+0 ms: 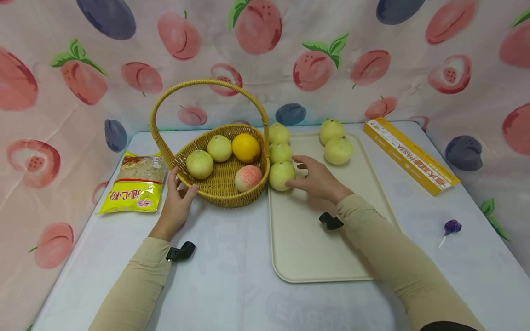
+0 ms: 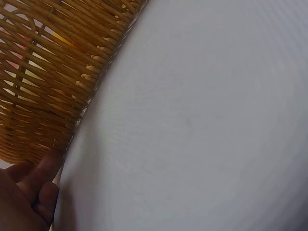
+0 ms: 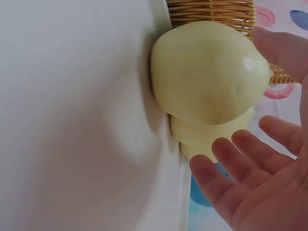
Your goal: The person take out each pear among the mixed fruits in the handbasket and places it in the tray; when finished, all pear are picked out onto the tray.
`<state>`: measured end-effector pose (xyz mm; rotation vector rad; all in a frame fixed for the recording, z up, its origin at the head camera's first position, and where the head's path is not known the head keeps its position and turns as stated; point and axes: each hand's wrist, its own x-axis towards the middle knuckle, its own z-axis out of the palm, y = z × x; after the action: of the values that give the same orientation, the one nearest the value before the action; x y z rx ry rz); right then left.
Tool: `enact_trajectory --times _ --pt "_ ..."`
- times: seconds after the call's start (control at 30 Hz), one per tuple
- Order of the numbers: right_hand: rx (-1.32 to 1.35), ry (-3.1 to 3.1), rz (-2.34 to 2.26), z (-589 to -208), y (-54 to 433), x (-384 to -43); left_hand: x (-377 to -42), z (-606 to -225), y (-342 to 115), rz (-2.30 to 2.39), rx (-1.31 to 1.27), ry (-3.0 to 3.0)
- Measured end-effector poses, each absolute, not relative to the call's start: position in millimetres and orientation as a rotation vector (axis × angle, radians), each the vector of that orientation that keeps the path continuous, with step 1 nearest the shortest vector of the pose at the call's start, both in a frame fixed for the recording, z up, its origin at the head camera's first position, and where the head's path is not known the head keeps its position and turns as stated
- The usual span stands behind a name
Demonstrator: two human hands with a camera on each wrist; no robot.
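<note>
A yellow wicker basket (image 1: 221, 186) with a tall arched handle contains an orange (image 1: 246, 148), a pink-and-white peach (image 1: 248, 179) and two pale green round fruits (image 1: 199, 164). My left hand (image 1: 175, 207) holds the basket's near left side, thumb at the rim; its fingers (image 2: 48, 166) lie against the wicker low down. My right hand (image 1: 316, 179) is spread beside the nearest of three pale green fruits (image 1: 282, 176), lined up along the tray's left edge by the basket. In the right wrist view its fingers (image 3: 240, 163) are apart and loosely bent, the thumb close to that fruit (image 3: 207, 72).
The beige tray (image 1: 314, 248) lies right of the basket, with two more pale green fruits (image 1: 338, 150) at its back. A yellow pasta box (image 1: 410, 156) and a purple lollipop (image 1: 452, 226) lie farther right. Left of the basket lies a yellow food bag (image 1: 134, 184).
</note>
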<state>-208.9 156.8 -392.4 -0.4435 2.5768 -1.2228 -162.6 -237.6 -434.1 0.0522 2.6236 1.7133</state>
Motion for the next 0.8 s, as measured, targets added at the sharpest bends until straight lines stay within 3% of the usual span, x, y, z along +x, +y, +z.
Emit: enact_trajectory --times 0.8 --pt "-0.698 2.656 -1.283 -347 141 -190 -164 -436 -238 1.71 0.058 2.631"
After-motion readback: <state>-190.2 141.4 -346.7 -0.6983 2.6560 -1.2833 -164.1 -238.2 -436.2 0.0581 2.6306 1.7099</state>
